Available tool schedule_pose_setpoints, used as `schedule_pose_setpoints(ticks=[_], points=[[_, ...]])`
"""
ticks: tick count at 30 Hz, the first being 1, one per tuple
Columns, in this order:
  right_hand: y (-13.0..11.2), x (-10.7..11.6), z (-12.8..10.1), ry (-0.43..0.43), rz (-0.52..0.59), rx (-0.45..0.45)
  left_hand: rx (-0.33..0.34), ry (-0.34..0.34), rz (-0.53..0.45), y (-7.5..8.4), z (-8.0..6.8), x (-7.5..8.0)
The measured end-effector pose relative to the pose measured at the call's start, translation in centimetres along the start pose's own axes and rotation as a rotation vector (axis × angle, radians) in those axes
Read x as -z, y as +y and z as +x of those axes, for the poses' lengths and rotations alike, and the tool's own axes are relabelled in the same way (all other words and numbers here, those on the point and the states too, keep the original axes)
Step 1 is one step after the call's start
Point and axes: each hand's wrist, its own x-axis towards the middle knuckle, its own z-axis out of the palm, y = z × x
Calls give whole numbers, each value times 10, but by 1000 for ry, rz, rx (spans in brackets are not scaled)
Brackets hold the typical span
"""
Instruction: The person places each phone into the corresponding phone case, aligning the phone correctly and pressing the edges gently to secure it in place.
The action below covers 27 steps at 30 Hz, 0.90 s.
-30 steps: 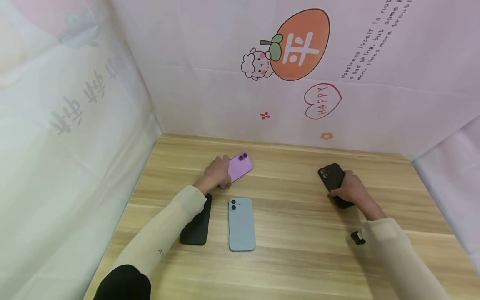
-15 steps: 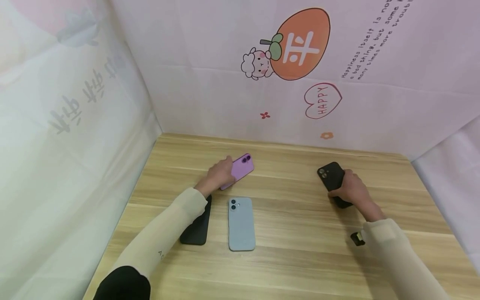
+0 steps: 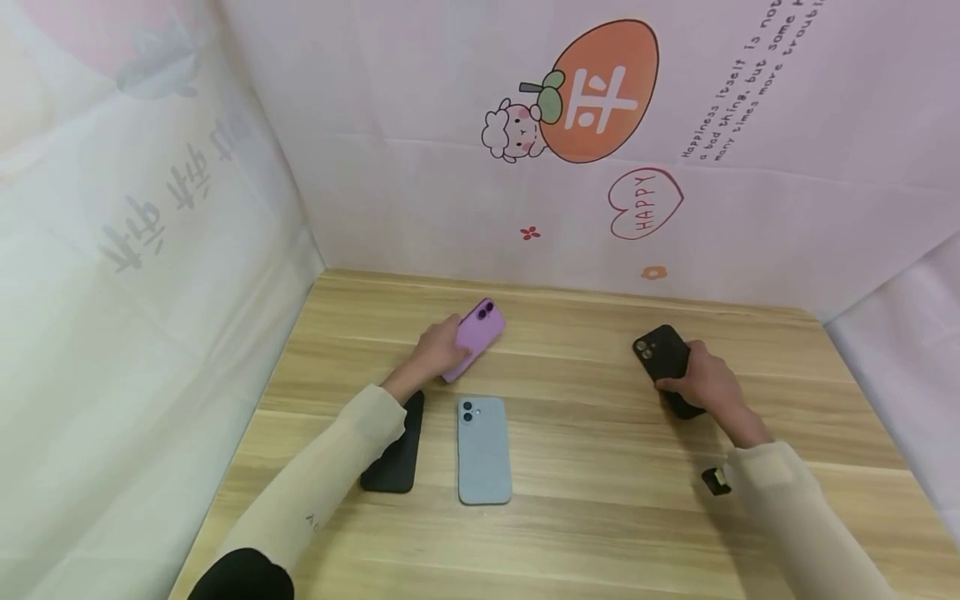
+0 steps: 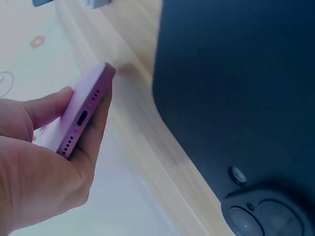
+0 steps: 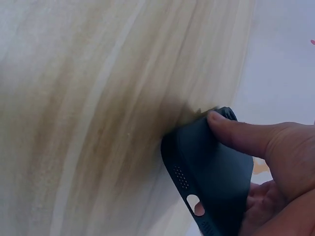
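In the head view my left hand [image 3: 441,347] grips a purple phone [image 3: 480,327] by its lower part, left of the table's middle. The left wrist view shows the thumb on one side of the purple phone [image 4: 81,113] and the fingers on the other, its charging port edge toward the camera. Over at the right, my right hand [image 3: 707,379] holds a black phone case [image 3: 663,354]. In the right wrist view a finger shows through the port cutout of the case [image 5: 206,162], and the thumb lies along its side.
A light blue phone [image 3: 483,458] lies camera-side up on the wooden table [image 3: 585,525]. Left of it, a black phone [image 3: 393,462] is partly covered by the left sleeve. White printed cloth [image 3: 420,208] stands behind and at both sides.
My left hand has turned the purple phone, whose camera end first shifted slightly right and now points more steeply toward the back. My right hand and the black case have barely moved.
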Motion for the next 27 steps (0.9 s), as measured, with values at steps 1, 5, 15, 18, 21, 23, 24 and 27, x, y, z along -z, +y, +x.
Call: schedule_pose_setpoints(ticks=[1,5,15,18,21,23,24,27], points=[[0,0,0,5,3,3,0,12,-43,-1,-1,1],[0,2,0,33,17,45,5,43,-208,-1,-9,5],[-2,7,0,-6,67,125,24,22,-657,14,-42,11],[-5,9,-5,-20,98,127,25,-39,-819,16,-49,11],[-8,11,-10,-29,129,123,33,-94,-915,20,-58,12],[-10,13,-12,-27,154,118,36,-116,-951,23,-64,11],[-11,14,-13,-28,168,114,37,-125,-965,24,-66,10],[-16,17,-16,-23,200,106,42,-150,-1008,26,-72,5]])
